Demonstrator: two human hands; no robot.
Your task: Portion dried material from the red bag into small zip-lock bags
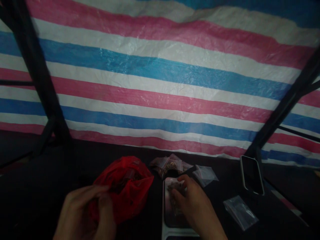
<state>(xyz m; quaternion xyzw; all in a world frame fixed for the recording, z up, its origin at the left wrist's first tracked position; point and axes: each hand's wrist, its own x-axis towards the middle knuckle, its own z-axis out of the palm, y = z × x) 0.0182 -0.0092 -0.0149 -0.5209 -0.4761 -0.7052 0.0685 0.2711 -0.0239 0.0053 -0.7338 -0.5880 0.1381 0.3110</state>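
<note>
The small clear bag point(175, 184) with dark contents lies on the dark platform of a pale-rimmed scale point(172, 231), in the head view. Its long axis appears to run away from the wearer, roughly along the scale's length, one end toward the far edge and the other toward the near edge; blur and shadow hide which end is its mouth. It sits under and just left of the fingertips of the right hand point(192, 198), whose forefinger reaches its far part while the thumb rests lower down. The two tips stand apart with the bag around and between them; I cannot tell whether they pinch it or only touch it. The right hand comes in from the lower right, back of the hand up, wrist slanting over the scale's right edge.

The left hand point(85, 211) rises from the lower left in front of an open red bag point(130, 203), its thumb and forefinger bent toward each other and overlapping the bag's near left side. Whether they grip the red plastic cannot be told. Beyond the scale lies a heap of filled bags point(172, 165); to its right are flat clear bags point(206, 175), another flat packet point(240, 213) nearer the wearer, and a phone point(252, 175).
</note>
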